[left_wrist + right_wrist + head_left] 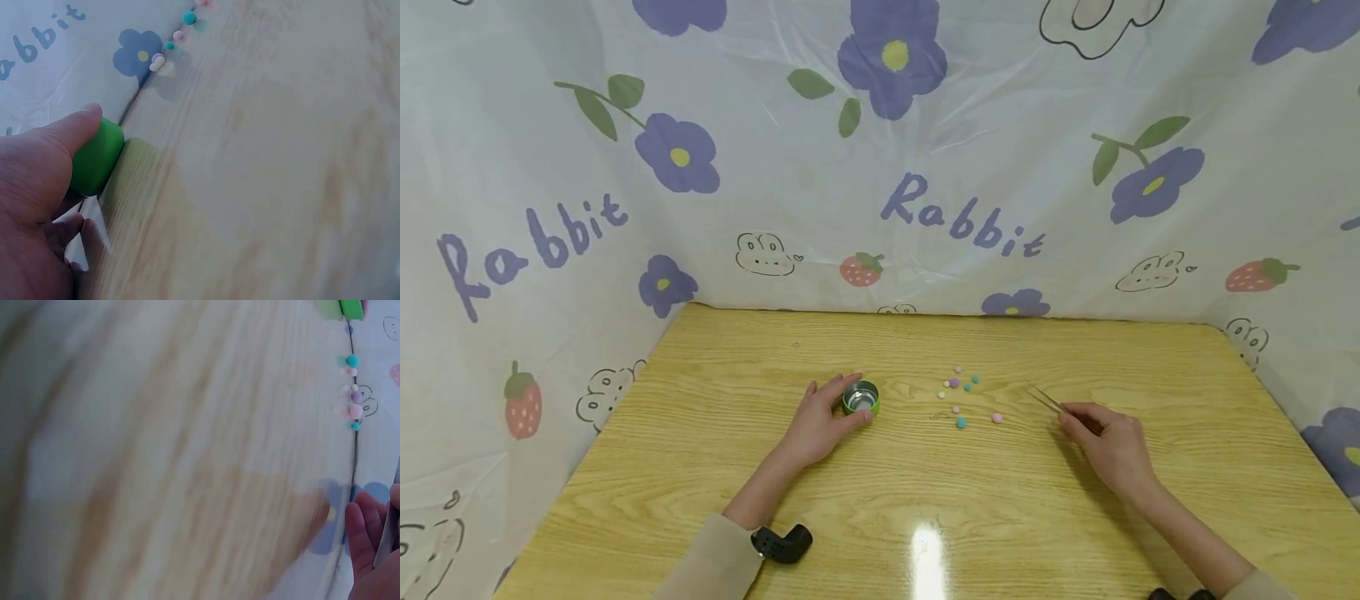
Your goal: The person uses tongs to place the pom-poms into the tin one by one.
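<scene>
My left hand (820,422) grips a small round green container (871,410) from its left side, thumb at the near rim and fingers at the far rim. Its metal-lined inside faces up and shows no contents. In the left wrist view the thumb lies along the green wall (100,159). My right hand (1111,446) pinches thin metal tweezers (1048,400), whose tips point left and away over the table. Between the hands lie several small balls, among them a blue one (961,423), a pink one (997,418) and a purple one (954,383).
The wooden table (880,500) runs back to a hanging cloth (775,183) printed with flowers and rabbits, which also encloses the sides. A black wrist device (784,544) sits on the left forearm. Several of the balls (355,411) also show in the right wrist view.
</scene>
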A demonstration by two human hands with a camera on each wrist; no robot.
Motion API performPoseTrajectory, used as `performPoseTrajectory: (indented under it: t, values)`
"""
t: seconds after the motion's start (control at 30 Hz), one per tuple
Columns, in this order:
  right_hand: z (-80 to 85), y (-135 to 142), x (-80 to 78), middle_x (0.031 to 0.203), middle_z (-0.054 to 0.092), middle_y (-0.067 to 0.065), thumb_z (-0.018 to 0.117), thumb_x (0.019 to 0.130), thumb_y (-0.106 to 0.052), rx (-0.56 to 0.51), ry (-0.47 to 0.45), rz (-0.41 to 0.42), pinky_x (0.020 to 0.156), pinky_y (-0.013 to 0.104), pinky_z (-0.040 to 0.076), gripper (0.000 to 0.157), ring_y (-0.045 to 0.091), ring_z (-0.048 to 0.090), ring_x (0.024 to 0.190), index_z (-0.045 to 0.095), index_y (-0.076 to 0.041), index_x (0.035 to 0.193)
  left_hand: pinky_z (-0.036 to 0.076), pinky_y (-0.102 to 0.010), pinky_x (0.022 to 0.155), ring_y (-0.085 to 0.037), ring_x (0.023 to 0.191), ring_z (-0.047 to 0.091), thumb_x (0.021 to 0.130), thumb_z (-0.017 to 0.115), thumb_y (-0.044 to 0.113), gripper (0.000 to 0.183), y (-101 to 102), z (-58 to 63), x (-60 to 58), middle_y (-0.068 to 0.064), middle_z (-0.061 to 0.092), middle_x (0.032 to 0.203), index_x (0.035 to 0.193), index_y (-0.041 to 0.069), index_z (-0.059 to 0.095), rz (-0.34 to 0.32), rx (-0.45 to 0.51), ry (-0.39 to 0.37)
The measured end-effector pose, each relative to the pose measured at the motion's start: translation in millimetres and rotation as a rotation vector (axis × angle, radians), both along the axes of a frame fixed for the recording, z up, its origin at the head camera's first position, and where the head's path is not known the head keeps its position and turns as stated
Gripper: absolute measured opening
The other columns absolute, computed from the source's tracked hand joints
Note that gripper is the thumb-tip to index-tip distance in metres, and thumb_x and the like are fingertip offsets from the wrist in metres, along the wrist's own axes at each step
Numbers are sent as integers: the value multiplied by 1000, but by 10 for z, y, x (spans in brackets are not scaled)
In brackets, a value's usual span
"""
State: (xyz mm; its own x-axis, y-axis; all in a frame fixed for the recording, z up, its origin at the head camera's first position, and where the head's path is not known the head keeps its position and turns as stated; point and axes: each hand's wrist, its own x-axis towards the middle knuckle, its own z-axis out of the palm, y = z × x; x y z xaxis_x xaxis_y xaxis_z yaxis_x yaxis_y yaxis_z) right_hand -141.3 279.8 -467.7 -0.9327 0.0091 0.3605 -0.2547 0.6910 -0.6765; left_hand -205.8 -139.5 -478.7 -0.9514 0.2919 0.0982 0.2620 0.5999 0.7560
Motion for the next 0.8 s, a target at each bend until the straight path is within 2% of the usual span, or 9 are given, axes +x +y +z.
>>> performPoseTrajectory:
  t: [0.33,0.6,0.8]
  values:
    - [41,47,-42,83,75,11,70,97,-3,-28,-22,45,49,21,51,18,13,69,66,74,7,111,3,-58,123,-38,147,35,93,79,30,67,1,-30,-13,-19,54,148,151,8,53,-8,4,16]
    - [86,81,-80,76,70,8,70,98,-6,3,-38,47,49,22,51,18,13,66,61,74,6,110,3,-58,123,-39,147,36,93,79,31,67,0,-41,-19,-19,54,148,151,9,53,-12,3,23]
    - [97,90,-96,86,74,12,70,98,-5,20,-4,47,50,20,47,17,13,63,62,74,6,111,3,-58,123,-38,148,35,93,79,30,67,3,-15,-12,-19,54,148,151,9,53,-14,4,19]
